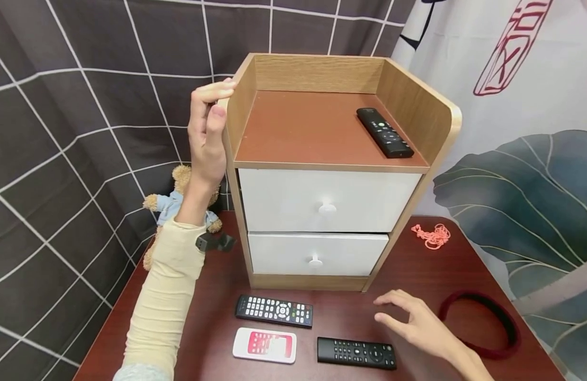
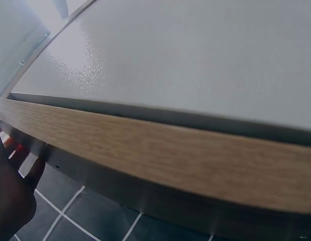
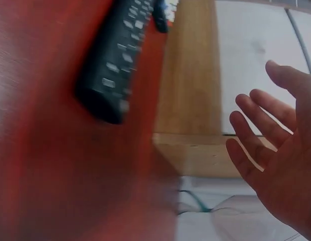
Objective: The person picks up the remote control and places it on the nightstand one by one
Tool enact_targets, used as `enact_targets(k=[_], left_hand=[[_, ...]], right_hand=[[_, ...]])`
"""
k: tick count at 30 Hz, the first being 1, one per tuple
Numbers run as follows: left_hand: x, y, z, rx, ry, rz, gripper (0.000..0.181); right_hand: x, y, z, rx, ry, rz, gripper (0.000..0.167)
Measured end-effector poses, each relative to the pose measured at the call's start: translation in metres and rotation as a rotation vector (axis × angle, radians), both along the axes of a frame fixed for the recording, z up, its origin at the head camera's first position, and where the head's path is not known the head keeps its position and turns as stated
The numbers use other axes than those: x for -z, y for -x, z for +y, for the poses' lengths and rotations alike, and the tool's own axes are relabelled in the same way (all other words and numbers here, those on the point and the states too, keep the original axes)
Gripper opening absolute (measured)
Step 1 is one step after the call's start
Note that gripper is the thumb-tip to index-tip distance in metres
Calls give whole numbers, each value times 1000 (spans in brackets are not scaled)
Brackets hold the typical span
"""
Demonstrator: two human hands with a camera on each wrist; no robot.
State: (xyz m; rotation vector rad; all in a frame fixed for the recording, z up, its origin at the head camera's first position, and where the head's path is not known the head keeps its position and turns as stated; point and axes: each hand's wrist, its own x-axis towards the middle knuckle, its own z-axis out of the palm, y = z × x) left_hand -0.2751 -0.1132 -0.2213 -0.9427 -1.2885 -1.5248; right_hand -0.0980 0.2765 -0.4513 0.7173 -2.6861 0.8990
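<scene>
A small wood-trimmed cabinet (image 1: 317,283) with two white drawers stands on the table. My left hand (image 1: 207,137) rests against its upper left side panel, fingertips at the top edge; in the left wrist view, the fingers (image 2: 37,170) touch the panel's outer face. My right hand (image 1: 419,325) hovers over the table at the cabinet's front right, fingers spread and holding nothing. Left of it lies a black remote control (image 1: 355,353). A second remote (image 1: 274,311) lies before the cabinet, above a white phone-shaped item (image 1: 264,345) with a pink face. Another remote (image 1: 385,132) lies on the cabinet top.
A teddy bear (image 1: 169,203) in blue sits behind my left forearm, partly hidden. Tangled pink cord (image 1: 433,235) lies right of the cabinet, and a dark red headband (image 1: 507,328) lies beyond my right hand. A dark gridded curtain (image 1: 83,132) hangs at the left and back.
</scene>
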Motion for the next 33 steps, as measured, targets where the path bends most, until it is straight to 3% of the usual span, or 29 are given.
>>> enact_targets(k=[6,12,19,25,33], left_hand=[[-3,2,4,16,-3,6,33],[-4,2,6,25,-7,1,32],[-2,-1,6,10,-8,-10,33],[-5,-2,5,-18,-13,0,34],[0,-4,4,10,-33,-13,31]], right_hand=[[32,-16,9,41,35,-118,30],[58,-30,20,-1,-4,-206,37],[80,-38,31,-117,-14,-189,58],[80,-35,29,-154,-65,-152,48],[84,-33,23,-214,-197,-44,47]])
